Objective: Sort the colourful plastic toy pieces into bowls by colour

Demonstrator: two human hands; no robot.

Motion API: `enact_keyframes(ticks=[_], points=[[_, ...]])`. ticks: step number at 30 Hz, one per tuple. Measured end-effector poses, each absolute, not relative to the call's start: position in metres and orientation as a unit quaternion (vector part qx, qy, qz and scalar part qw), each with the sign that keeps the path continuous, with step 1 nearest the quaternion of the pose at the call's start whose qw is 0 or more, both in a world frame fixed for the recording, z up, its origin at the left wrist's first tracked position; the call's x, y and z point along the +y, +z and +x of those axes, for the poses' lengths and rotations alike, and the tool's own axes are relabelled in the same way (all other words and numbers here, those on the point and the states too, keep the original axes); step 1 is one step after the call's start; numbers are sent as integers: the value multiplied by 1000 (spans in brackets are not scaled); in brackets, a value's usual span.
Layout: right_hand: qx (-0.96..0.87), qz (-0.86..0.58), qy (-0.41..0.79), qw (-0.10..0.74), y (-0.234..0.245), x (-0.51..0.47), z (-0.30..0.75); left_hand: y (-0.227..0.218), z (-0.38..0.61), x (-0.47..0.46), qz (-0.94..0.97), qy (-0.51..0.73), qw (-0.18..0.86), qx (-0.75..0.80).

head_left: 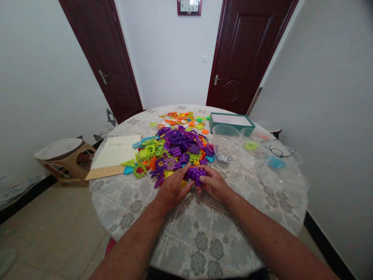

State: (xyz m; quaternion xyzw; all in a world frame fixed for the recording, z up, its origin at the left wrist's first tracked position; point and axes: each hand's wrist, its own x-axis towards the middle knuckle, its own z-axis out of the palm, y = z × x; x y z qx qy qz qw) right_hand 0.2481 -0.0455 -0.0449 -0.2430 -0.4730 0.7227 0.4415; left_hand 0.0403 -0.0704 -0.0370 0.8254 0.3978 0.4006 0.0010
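A heap of plastic interlocking pieces in purple, green, orange and blue lies on the round table. Both of my hands meet at the near edge of the heap. My left hand and my right hand are closed together on a stack of purple pieces, held just above the patterned cloth. A yellow piece shows under my left fingers.
Several clear plastic bowls stand to the right, some with one coloured piece inside. A teal box sits behind them. Glasses lie at the right. A cream board overhangs the left edge. A stool stands left.
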Motion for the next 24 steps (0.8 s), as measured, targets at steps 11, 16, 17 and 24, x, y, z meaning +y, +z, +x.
enact_keyframes(ticks=[11, 16, 17, 24], points=[[-525, -264, 694, 415, -53, -43, 251, -37, 40, -70, 819, 395, -13, 416], [-544, -279, 680, 406, -53, -40, 250, -42, 37, -67, 823, 389, -31, 413], [-545, -281, 678, 404, -53, -40, 250, -42, 37, -66, 823, 388, -36, 413], [-560, -294, 658, 408, -44, -41, 247, -41, 34, -62, 830, 384, -46, 401]])
